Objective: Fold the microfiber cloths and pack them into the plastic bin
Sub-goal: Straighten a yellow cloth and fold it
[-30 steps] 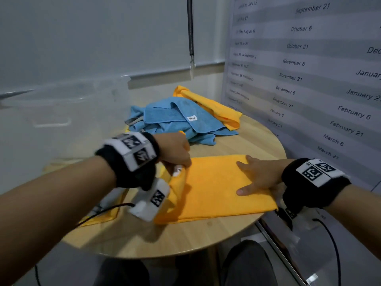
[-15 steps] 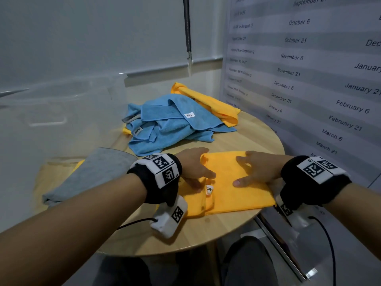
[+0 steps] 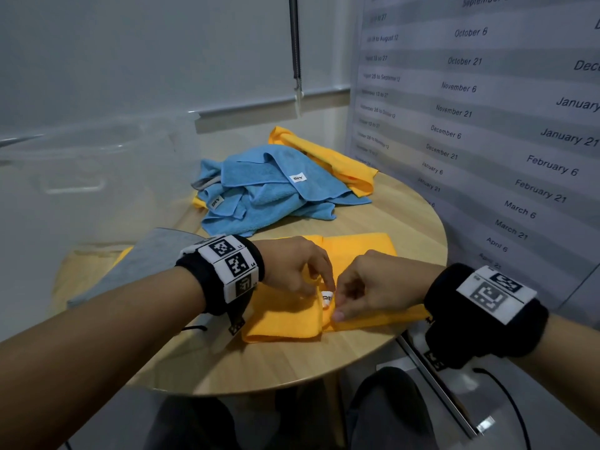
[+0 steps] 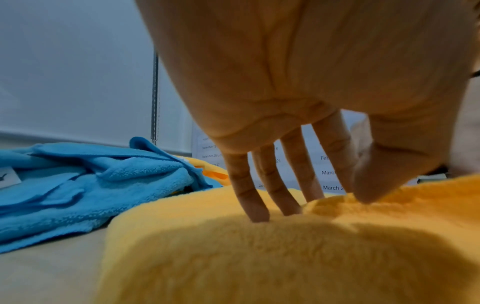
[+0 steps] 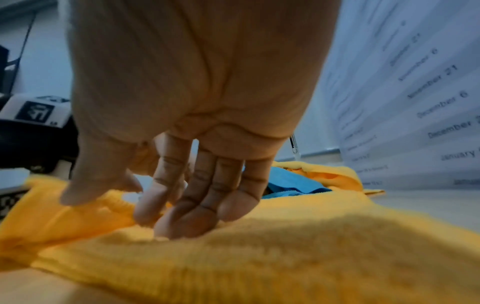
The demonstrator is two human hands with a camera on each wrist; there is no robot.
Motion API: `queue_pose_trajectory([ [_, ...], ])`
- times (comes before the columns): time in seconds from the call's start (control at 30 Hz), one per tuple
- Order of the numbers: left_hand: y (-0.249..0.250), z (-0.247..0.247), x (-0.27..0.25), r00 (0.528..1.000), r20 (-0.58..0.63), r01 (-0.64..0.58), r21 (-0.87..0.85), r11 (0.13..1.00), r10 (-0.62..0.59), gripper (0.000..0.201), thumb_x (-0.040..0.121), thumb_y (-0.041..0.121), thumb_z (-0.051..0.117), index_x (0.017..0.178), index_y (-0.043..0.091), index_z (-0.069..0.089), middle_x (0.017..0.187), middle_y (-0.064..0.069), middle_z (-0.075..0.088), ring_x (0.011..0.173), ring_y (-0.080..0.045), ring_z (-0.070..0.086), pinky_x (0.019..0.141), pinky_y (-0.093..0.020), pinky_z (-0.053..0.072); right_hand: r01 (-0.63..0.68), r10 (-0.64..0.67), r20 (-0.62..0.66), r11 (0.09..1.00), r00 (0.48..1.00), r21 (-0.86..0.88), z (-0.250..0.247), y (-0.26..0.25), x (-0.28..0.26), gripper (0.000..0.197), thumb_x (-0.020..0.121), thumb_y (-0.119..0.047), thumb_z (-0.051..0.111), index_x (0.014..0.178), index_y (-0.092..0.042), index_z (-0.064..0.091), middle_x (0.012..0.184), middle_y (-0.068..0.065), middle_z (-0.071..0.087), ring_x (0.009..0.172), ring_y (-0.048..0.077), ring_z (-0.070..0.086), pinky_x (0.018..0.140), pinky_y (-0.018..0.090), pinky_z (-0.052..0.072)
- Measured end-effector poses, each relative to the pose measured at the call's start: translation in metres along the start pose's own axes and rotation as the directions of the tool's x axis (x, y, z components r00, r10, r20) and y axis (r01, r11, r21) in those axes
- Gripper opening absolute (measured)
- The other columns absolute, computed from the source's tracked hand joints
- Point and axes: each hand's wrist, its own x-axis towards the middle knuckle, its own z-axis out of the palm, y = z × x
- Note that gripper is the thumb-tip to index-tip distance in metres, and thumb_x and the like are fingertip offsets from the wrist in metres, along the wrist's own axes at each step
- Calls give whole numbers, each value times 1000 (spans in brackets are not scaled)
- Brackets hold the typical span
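Observation:
An orange microfiber cloth (image 3: pixel 282 323) lies folded on the round wooden table (image 3: pixel 276 365) in front of me. Its white label (image 3: pixel 326 298) shows at the fold's edge. My left hand (image 3: pixel 319 280) stands fingertips-down on the cloth and pinches a small ridge (image 4: pixel 330 200) between thumb and index finger. My right hand (image 3: pixel 337 306) meets it from the right and pinches the folded edge (image 5: pixel 114 201) beside the label. The clear plastic bin (image 3: pixel 97 138) stands at the left, with a folded grey cloth (image 3: pixel 149 258) seen inside it.
A heap of blue cloths (image 3: pixel 269 186) lies at the table's back, with another orange cloth (image 3: pixel 328 154) behind it. A wall chart of dates (image 3: pixel 487 108) stands close on the right. A blind cord (image 3: pixel 295 43) hangs behind. The table's near edge is bare.
My left hand carried the cloth's left part over to the right and laid it down. My right hand left its flat rest and came to the label, where both hands now meet.

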Motion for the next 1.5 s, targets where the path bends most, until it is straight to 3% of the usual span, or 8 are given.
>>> queue_pose_trajectory([
  [0.17, -1, 1, -7, 1000, 30, 5, -56, 998, -3, 32, 78, 22, 71, 106, 35, 63, 118, 9, 55, 109, -7, 49, 95, -35, 45, -38, 40, -37, 998, 999, 54, 5, 0, 6, 48, 76, -64, 60, 86, -19, 72, 79, 0, 69, 74, 13, 60, 66, 28, 46],
  [0.43, 1, 5, -3, 998, 2, -56, -14, 998, 56, 27, 78, 33, 73, 104, 31, 65, 117, 7, 51, 107, -9, 47, 95, -35, 43, -92, 94, -55, 995, 994, 40, 16, 0, 11, 26, 77, -51, 71, 70, -30, 58, 59, -13, 53, 56, -1, 50, 52, 11, 36],
  [0.53, -1, -3, -12, 997, 56, -42, -94, 995, 47, 36, 79, 17, 69, 107, 38, 61, 123, 10, 44, 112, -6, 42, 95, -33, 43, -96, 98, -47, 995, 994, 42, 15, 2, 11, 25, 77, -52, 70, 74, -29, 60, 61, -12, 52, 58, 3, 49, 52, 13, 34],
  [0.63, 2, 1, -15, 987, 154, -36, 4, 999, 35, 27, 80, 29, 72, 103, 40, 66, 127, 14, 37, 116, -7, 38, 97, -27, 37, -92, 94, -26, 994, 995, 60, 16, 3, 13, 26, 76, -52, 70, 80, -27, 63, 64, -12, 53, 62, 5, 48, 58, 18, 35],
  [0.97, 7, 15, 6, 998, -24, -47, 127, 991, 51, 23, 86, 32, 65, 104, 18, 63, 116, -1, 49, 88, -12, 49, 79, -29, 45, -86, 85, -22, 996, 996, -16, 15, 3, 13, 34, 77, -54, 69, 66, -27, 50, 63, -11, 50, 60, 6, 46, 57, 19, 34],
  [1.2, -1, 18, -1, 987, -148, 39, -114, 993, -56, 44, 74, 41, 76, 104, 26, 47, 110, 5, 44, 91, -12, 54, 77, -26, 49, -62, 66, -24, 991, 998, 120, 5, 5, 5, 56, 73, -57, 69, 113, -26, 45, 83, -8, 62, 76, 6, 56, 70, 19, 44],
  [1.33, -12, 3, 0, 987, -88, 115, -201, 973, -135, 34, 80, 32, 73, 108, 23, 56, 112, 4, 56, 97, -12, 60, 79, -28, 53, -25, 32, -78, 996, 996, 81, 8, 3, 3, 49, 80, -55, 64, 117, -30, 42, 80, -9, 62, 72, 4, 56, 66, 17, 41],
  [1.5, -28, -18, 22, 974, -158, 184, 113, 976, -165, 28, 94, 10, 47, 114, 24, 61, 128, 0, 48, 113, -15, 50, 95, -30, 43, 49, -52, -87, 998, 995, -44, 13, 0, 6, 54, 82, -51, 65, 127, -37, 39, 74, -9, 59, 65, 2, 52, 58, 11, 34],
])
